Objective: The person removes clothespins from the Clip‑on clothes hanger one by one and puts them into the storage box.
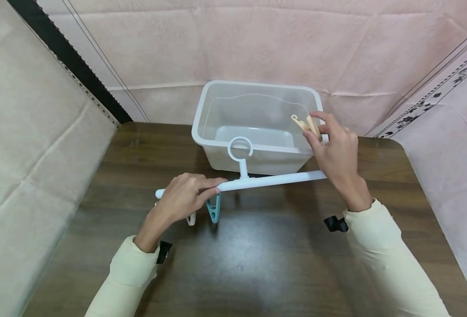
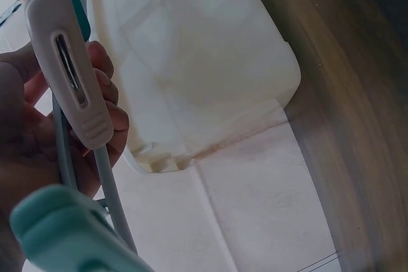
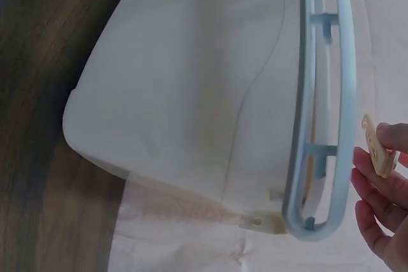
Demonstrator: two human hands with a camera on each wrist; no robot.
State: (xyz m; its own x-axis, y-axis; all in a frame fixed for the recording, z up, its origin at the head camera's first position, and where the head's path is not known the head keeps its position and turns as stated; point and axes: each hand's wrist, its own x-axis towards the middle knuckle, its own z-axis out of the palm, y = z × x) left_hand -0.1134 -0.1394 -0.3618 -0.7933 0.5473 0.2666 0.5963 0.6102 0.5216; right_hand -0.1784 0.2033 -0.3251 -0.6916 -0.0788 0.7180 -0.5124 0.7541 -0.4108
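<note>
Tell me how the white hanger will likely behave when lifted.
The white hanger is probably stiff: its long bar runs straight without visible sag. It looks light for its size, being a slim open frame in the right wrist view. Lifted by the hook, it may tip toward the left, where the teal clip and pale clip hang.

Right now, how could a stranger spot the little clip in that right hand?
On the far side of the brown table stands a whitish tub. Near its right end, the person's right hand pinches a small clip. It is pale yellow and held between thumb and fingers, unlike the teal clip hanging from the white hanger.
</note>
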